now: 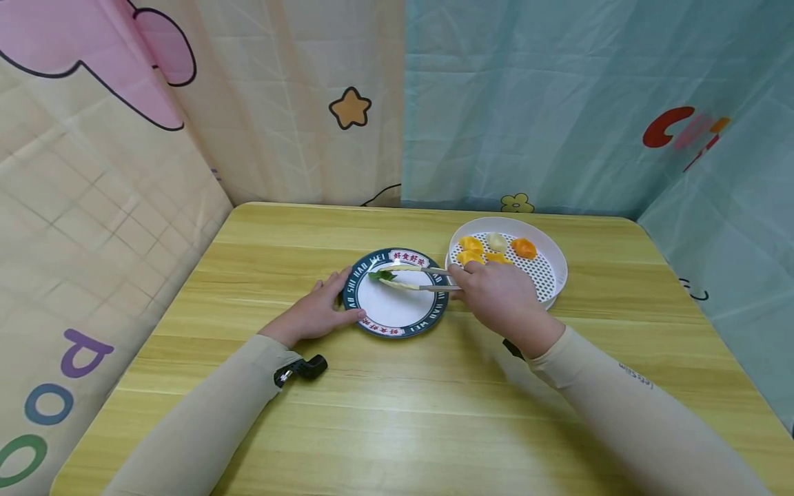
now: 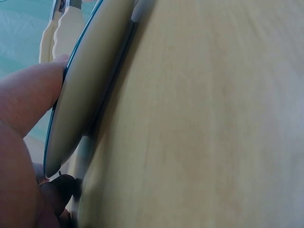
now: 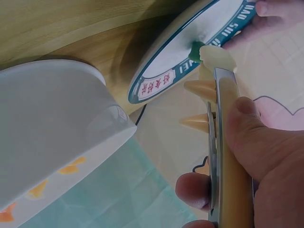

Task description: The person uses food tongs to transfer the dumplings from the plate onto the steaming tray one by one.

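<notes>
A white plate (image 1: 397, 300) with a dark teal lettered rim lies mid-table. My left hand (image 1: 319, 306) holds its left edge, thumb on the rim and fingers spread along the side. In my right hand (image 1: 501, 296) is a pair of tongs (image 3: 232, 156), gripped by the handles and reaching over the plate from the right. At the tongs' cream scalloped tips is a small green piece of food (image 1: 382, 275), over the plate's left part; its exact kind is unclear. Whether the tips pinch it or just touch it, I cannot tell.
A round white perforated tray (image 1: 555, 265) stands right of the plate, behind my right hand. It holds several dumpling-like pieces: yellow (image 1: 471, 244), white (image 1: 496, 242) and orange (image 1: 524, 248). Printed curtains (image 1: 527, 103) hang behind the wooden table (image 1: 397, 413).
</notes>
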Demonstrator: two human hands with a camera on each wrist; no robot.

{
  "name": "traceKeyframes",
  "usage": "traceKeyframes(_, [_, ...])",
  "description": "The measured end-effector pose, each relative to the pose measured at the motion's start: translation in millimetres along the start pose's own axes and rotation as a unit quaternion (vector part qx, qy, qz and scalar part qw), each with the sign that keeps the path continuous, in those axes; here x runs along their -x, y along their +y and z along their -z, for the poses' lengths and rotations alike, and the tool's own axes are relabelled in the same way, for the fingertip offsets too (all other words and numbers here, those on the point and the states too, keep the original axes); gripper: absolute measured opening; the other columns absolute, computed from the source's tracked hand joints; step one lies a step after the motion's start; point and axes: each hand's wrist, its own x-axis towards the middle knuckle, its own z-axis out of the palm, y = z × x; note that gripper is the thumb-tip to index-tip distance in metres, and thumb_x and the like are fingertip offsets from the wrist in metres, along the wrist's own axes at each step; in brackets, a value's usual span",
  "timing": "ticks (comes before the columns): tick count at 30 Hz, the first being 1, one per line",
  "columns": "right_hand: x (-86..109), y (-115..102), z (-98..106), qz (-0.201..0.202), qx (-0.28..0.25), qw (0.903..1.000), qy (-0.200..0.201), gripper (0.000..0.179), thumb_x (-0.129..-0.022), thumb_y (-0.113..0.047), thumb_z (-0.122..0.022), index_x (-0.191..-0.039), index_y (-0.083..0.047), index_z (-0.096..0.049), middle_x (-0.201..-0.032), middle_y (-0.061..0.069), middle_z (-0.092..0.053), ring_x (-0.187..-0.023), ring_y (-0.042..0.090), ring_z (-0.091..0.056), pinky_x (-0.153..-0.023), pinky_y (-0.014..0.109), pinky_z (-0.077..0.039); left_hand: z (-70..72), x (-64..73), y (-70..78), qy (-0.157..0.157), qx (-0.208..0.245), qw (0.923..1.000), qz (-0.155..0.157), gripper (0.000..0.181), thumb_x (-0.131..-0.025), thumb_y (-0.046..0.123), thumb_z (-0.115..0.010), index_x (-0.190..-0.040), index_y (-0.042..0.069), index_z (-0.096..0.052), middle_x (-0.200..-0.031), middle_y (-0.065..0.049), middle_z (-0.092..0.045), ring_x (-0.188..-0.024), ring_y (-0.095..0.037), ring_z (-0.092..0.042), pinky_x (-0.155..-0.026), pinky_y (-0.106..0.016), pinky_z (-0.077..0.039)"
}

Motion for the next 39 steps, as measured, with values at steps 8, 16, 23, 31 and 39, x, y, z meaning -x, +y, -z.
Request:
traceKeyframes(8, [-0.2, 0.1, -1.1, -0.004, -0.006, 1.0, -0.001, 0.045, -0.094, -0.043, -0.078, -0.131, -0.018, -0.07, -0.094, 0.003, -0.073, -0.063, 0.019, -0.056, -0.049, 0.029, -0.05, 0.1, 0.1, 0.0, 0.001, 0.001, 1.0, -0.001, 0.108, -0.092, 0.068, -0.068, -0.171, 0.029, -0.006, -0.178, -0.016, -0.008, -0.163, -0.049, 0.0, -0.13, -0.067, -0.007])
traceKeyframes(16, [0.1, 0.1, 0.1, -0.008, -0.008, 0.9999, -0.011, 0.045, -0.094, -0.043, -0.078, -0.131, -0.018, -0.07, -0.095, 0.002, -0.073, -0.064, 0.018, -0.057, -0.049, 0.029, -0.051, 0.2, -0.3, -0.8, 0.0, -0.003, 1.0, 0.002, 0.108, -0.092, 0.07, -0.067, -0.171, 0.03, -0.006, -0.178, -0.017, -0.007, -0.162, -0.051, 0.0, -0.13, -0.068, -0.008])
traceKeyframes(23, [0.2, 0.0, -0.3, -0.009, -0.01, 0.9998, -0.012, 0.047, -0.093, -0.044, -0.079, -0.132, -0.019, -0.07, -0.095, 0.002, -0.073, -0.064, 0.018, -0.058, -0.05, 0.029, -0.053, -0.1, -0.6, -1.3, 0.001, -0.004, 1.0, 0.0, 0.109, -0.091, 0.07, -0.067, -0.171, 0.029, -0.006, -0.178, -0.017, -0.008, -0.162, -0.051, 0.0, -0.13, -0.069, -0.008])
traceKeyframes(31, [-0.2, -0.2, 0.2, -0.012, -0.014, 0.9998, -0.011, 0.046, -0.094, -0.042, -0.079, -0.132, -0.019, -0.07, -0.095, 0.002, -0.073, -0.065, 0.018, -0.057, -0.049, 0.029, -0.052, 0.0, -1.3, -1.5, -0.001, -0.004, 1.0, 0.001, 0.109, -0.091, 0.071, -0.067, -0.171, 0.029, -0.006, -0.178, -0.016, -0.008, -0.163, -0.049, 0.0, -0.13, -0.068, -0.007])
traceKeyframes(39, [-0.7, 0.9, -0.8, -0.013, -0.014, 0.9998, -0.007, 0.043, -0.094, -0.043, -0.079, -0.129, -0.019, -0.07, -0.093, 0.001, -0.073, -0.065, 0.018, -0.057, -0.049, 0.03, -0.051, 0.3, -1.0, -1.3, 0.0, -0.007, 1.0, 0.0, 0.109, -0.092, 0.071, -0.067, -0.171, 0.029, -0.006, -0.178, -0.017, -0.007, -0.162, -0.05, 0.0, -0.13, -0.068, -0.008])
